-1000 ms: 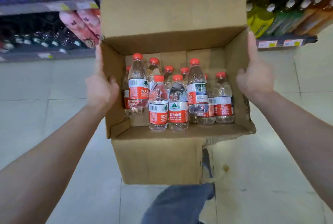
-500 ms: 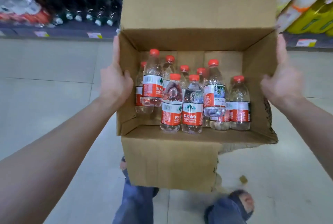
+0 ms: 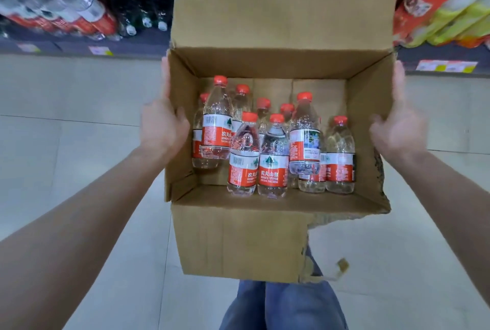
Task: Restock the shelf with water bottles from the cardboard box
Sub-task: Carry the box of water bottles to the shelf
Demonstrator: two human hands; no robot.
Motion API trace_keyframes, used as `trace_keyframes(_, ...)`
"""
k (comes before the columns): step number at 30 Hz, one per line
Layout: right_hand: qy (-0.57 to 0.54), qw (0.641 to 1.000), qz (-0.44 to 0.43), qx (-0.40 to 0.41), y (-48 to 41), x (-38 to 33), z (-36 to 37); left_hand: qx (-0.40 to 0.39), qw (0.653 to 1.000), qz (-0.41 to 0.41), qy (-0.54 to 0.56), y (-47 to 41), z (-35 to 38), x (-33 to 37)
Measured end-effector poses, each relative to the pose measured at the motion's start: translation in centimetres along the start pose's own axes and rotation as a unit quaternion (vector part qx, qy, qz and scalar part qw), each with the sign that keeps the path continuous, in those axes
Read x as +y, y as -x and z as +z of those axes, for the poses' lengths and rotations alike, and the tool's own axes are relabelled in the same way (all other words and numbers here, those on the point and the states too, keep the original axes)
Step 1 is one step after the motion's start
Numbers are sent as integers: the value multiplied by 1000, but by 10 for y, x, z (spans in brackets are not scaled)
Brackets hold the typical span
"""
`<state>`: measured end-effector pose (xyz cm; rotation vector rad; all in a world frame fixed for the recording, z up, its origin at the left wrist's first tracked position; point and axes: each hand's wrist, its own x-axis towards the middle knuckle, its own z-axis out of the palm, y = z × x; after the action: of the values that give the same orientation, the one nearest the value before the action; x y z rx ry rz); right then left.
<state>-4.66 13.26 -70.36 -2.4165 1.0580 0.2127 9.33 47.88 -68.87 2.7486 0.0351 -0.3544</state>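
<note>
A person's left hand (image 3: 164,125) and right hand (image 3: 397,130) clamp the side walls of an open cardboard box (image 3: 278,64). Each thumb hooks over the rim to the inside while the fingers lie along the outside, a pinch that seems meant to carry the load level in front of the body. Inside, about ten red-capped water bottles (image 3: 273,160) stand upright on the box floor, crowded toward the near and left parts, with bare cardboard at the far right. The far flap (image 3: 283,6) stands up and hides the middle of the shelving; the near flap (image 3: 238,239) hangs down over the person's jeans (image 3: 278,308). A torn edge (image 3: 381,197) runs down the right wall's near corner, likely a weak spot just below the right hand. At far left a shelf (image 3: 79,50) carries blurred clear bottles with red labels, and yellow and orange packs (image 3: 450,22) fill the far right. Open tiled floor (image 3: 79,170) lies on both sides, room enough, it appears, to set the box down.
</note>
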Motion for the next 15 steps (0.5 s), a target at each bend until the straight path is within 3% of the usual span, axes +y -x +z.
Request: trace_keyframes(15, -13, 999, 29, -29, -111, -7, 86, -3, 1000, -22, -3, -101, 95, 2)
